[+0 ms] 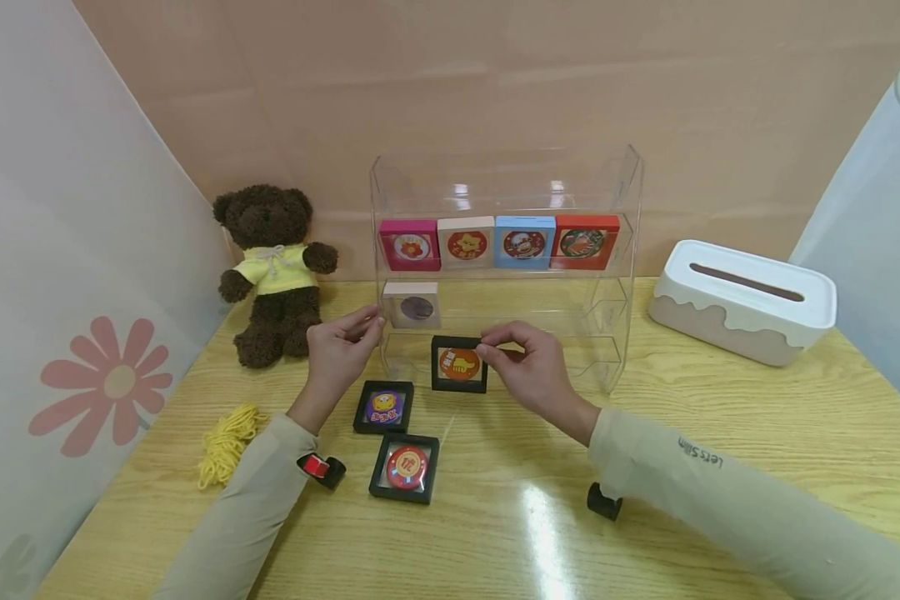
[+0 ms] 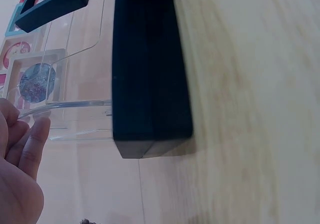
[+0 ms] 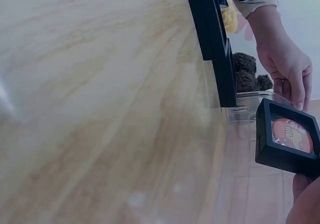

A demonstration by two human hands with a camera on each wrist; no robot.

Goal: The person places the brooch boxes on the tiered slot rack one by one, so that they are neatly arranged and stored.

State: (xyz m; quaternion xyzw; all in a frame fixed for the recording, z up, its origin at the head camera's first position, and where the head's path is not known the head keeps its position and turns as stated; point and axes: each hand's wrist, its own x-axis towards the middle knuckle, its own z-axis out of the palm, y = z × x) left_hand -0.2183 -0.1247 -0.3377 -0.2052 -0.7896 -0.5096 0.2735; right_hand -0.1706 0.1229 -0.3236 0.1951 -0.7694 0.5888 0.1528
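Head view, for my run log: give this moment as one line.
Right hand: holds black frame | left hand: grips clear rack | rack: five boxes | table: two more black frames

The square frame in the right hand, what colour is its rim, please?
Black square rim, clearest in the head view.

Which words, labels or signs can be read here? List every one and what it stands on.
"Let's", then probably "Slim", upside down: right sleeve.
"优", apparently: red badge in the nearest black frame.
Thumbs-up sign: orange badge in the frame that the right hand holds; its characters are blurred.
Too small or blurred: lettering on the purple badge, pink box's badge and star badge.
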